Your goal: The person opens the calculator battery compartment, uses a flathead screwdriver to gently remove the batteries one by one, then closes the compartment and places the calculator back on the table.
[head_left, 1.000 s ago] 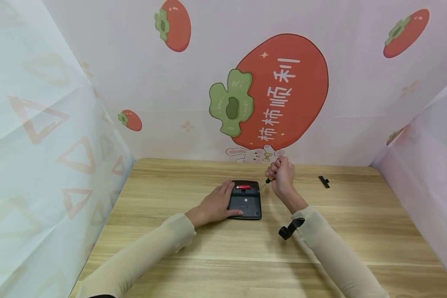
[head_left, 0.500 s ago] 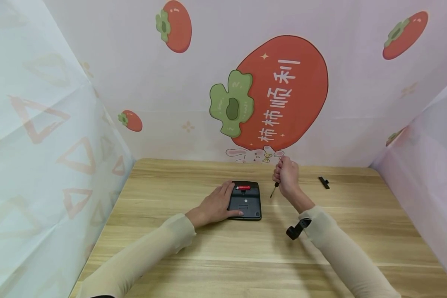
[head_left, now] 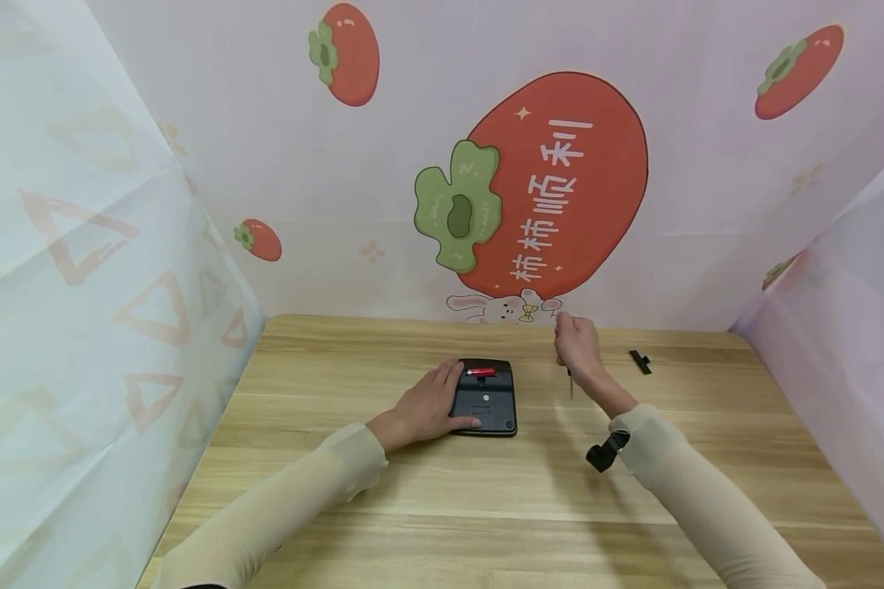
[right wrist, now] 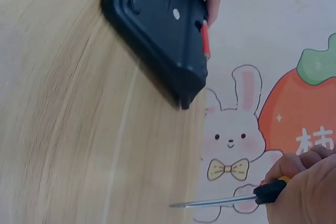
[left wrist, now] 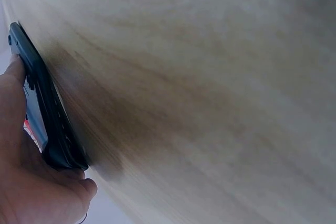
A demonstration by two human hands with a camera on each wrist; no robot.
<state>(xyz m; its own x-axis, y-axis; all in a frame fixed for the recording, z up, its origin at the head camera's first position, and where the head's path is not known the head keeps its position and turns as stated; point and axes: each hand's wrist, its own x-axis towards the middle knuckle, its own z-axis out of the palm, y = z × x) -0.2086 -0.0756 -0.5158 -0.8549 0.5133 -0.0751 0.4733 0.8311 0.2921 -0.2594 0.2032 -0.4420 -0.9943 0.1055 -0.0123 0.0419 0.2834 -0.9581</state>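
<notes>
A black calculator (head_left: 497,415) lies face down on the wooden table, a red battery (head_left: 481,372) showing in its open compartment near the far edge. My left hand (head_left: 421,407) grips its left side, with the thumb over the back and the fingers at the far corner. To the right of the calculator, my right hand (head_left: 580,350) holds a screwdriver (right wrist: 226,201) by its black and yellow handle. Its metal shaft points down, and the flat-looking tip is apart from the calculator. Most of the handle is hidden inside the hand.
A small black battery cover (head_left: 640,361) lies on the table (head_left: 412,523) at the far right. Behind the table stands a backdrop (head_left: 368,164) printed with persimmons and a rabbit. A black camera strap (head_left: 608,451) is on the right wrist.
My right hand has moved to the right with the screwdriver, taking its tip away from the calculator's far right corner. The left hand and the calculator have stayed in place.
</notes>
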